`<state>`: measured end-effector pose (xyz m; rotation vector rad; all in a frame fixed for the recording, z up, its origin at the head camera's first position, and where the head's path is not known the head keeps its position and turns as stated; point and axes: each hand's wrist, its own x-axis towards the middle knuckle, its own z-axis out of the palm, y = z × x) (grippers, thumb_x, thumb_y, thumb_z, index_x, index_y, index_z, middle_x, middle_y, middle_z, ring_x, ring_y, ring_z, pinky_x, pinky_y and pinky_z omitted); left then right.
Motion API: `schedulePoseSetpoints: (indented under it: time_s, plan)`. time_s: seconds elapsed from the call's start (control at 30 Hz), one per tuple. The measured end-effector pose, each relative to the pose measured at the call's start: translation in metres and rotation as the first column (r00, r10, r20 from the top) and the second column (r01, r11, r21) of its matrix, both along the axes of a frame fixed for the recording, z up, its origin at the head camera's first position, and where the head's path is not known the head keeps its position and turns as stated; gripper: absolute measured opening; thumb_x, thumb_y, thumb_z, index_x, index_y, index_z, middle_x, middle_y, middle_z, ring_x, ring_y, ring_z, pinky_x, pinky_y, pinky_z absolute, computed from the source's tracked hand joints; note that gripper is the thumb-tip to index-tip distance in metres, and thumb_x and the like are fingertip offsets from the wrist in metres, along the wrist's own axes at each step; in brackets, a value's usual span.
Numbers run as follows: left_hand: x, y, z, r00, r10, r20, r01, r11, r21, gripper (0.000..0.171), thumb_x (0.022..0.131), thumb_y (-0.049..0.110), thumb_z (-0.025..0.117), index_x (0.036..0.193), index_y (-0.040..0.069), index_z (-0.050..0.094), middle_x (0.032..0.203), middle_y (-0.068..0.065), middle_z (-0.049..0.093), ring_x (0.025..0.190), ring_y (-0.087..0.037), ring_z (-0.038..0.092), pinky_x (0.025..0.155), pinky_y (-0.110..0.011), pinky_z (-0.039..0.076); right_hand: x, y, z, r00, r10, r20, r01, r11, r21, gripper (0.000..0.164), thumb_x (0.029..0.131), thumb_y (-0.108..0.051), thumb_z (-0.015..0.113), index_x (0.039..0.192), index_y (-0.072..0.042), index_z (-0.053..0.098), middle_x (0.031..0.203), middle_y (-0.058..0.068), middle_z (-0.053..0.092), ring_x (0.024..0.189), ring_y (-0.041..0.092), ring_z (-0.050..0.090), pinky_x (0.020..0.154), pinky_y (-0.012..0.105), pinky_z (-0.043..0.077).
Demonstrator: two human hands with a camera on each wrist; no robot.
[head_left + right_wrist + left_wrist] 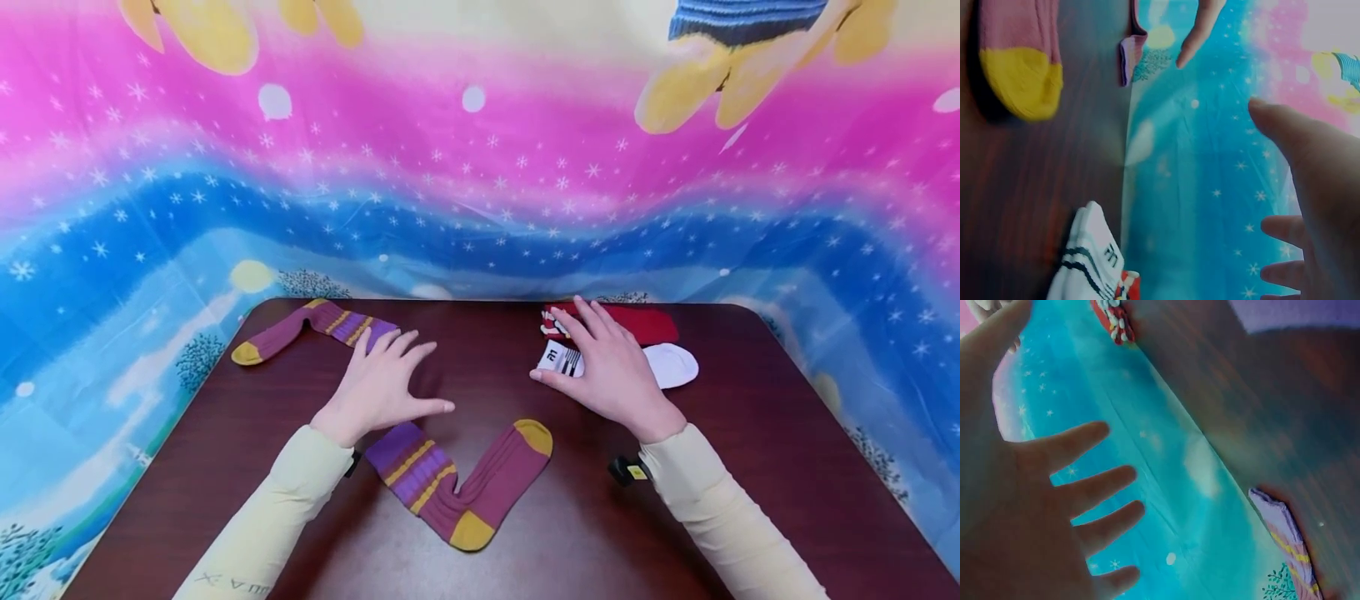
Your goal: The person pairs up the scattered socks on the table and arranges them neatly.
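My left hand (382,383) hovers over the table with fingers spread and holds nothing. Beyond it at the far left lies a maroon, purple and yellow sock (285,335), its cuff partly behind the fingers. A matching sock (497,482) lies bent in a V nearer to me, between the two arms. My right hand (611,371) is spread above the white sock (671,367), which has black stripes and a dark mark, and hides its middle. Just behind that is a red sock (648,325) with a patterned cuff. Both palms look bare in the wrist views.
The dark wooden table (585,517) has rounded far corners. A colourful printed cloth (480,167) hangs right behind it and along both sides. A black wrist device (628,471) sits at the right cuff.
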<state>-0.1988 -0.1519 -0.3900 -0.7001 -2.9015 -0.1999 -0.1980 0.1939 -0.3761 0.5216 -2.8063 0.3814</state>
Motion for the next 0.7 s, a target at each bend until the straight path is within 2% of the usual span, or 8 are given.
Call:
schedulePoseSetpoints:
  time_s: [0.17, 0.33, 0.43, 0.53, 0.6, 0.7]
  plan:
    - [0.017, -0.003, -0.004, 0.994, -0.087, 0.065, 0.088, 0.996, -0.025, 0.092, 0.070, 0.071, 0.079, 0.143, 0.018, 0.061, 0.144, -0.014, 0.054, 0.134, -0.037, 0.045, 0.114, -0.066, 0.016, 0.007, -0.003, -0.008, 0.998, 0.056, -0.020, -0.056, 0.998, 0.016, 0.100, 0.080, -0.073, 0.069, 0.160, -0.023, 0.037, 0.163, 0.015, 0.029, 0.147, 0.041, 0.026, 0.108, 0.065, 0.032]
    - [0.033, -0.008, -0.012, 0.968, -0.164, 0.193, 0.162, 0.987, 0.025, 0.080, 0.065, 0.052, 0.093, 0.133, 0.016, 0.067, 0.132, -0.010, 0.061, 0.124, -0.035, 0.053, 0.111, -0.066, 0.022, 0.019, -0.008, -0.019, 0.983, 0.182, 0.020, -0.183, 0.982, 0.045, 0.093, 0.082, -0.065, 0.074, 0.155, -0.017, 0.045, 0.161, 0.014, 0.034, 0.145, 0.038, 0.033, 0.107, 0.060, 0.037]
    - [0.039, -0.011, -0.015, 0.954, -0.183, 0.237, 0.173, 0.983, 0.061, 0.072, 0.064, 0.044, 0.095, 0.125, 0.014, 0.070, 0.121, -0.006, 0.063, 0.113, -0.031, 0.056, 0.105, -0.060, 0.034, 0.026, -0.013, -0.026, 0.965, 0.249, 0.084, -0.253, 0.967, 0.038, 0.086, 0.083, -0.058, 0.078, 0.153, -0.018, 0.049, 0.160, 0.012, 0.037, 0.143, 0.034, 0.037, 0.108, 0.057, 0.038]
    - [0.041, -0.012, -0.019, 0.948, -0.189, 0.257, 0.176, 0.982, 0.076, 0.063, 0.065, 0.038, 0.096, 0.119, 0.015, 0.072, 0.111, -0.003, 0.061, 0.103, -0.027, 0.056, 0.093, -0.053, 0.044, 0.033, -0.019, -0.034, 0.937, 0.307, 0.164, -0.314, 0.949, 0.018, 0.078, 0.085, -0.054, 0.078, 0.151, -0.020, 0.052, 0.158, 0.009, 0.040, 0.142, 0.029, 0.040, 0.109, 0.052, 0.039]
    - [0.041, -0.012, -0.021, 0.942, -0.191, 0.275, 0.175, 0.981, 0.080, 0.057, 0.067, 0.034, 0.095, 0.116, 0.014, 0.072, 0.107, -0.001, 0.060, 0.099, -0.024, 0.056, 0.088, -0.050, 0.047, 0.037, -0.023, -0.040, 0.917, 0.337, 0.214, -0.349, 0.937, 0.017, 0.073, 0.087, -0.051, 0.077, 0.149, -0.020, 0.054, 0.157, 0.008, 0.042, 0.141, 0.027, 0.041, 0.109, 0.049, 0.039]
    - [0.042, -0.013, -0.025, 0.937, -0.195, 0.292, 0.176, 0.980, 0.089, 0.052, 0.069, 0.030, 0.095, 0.113, 0.013, 0.073, 0.103, -0.001, 0.059, 0.097, -0.023, 0.056, 0.086, -0.049, 0.048, 0.041, -0.027, -0.048, 0.893, 0.361, 0.268, -0.381, 0.924, 0.024, 0.067, 0.089, -0.048, 0.077, 0.147, -0.020, 0.057, 0.153, 0.008, 0.047, 0.140, 0.027, 0.042, 0.109, 0.048, 0.039]
